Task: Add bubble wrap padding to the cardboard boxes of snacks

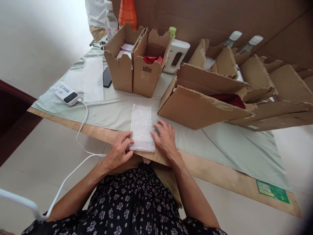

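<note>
Bubble-wrap sheet (142,127) lies flat at the near edge of the desk (220,143), its near end at the very lip. Left hand (118,151) pinches the sheet's near-left corner, grip narrow on the wrap. Right hand (165,138) rests flat at the sheet's right edge, fingers spread, holding nothing. Large cardboard box (200,107) just right of the sheet. Risk, as I judge: a tug toward the lip could slide the light sheet off

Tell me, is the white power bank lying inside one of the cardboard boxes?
No, the power bank lies on the green cloth near the table's left edge, apart from the cardboard boxes, with its white cable hanging off.
</note>
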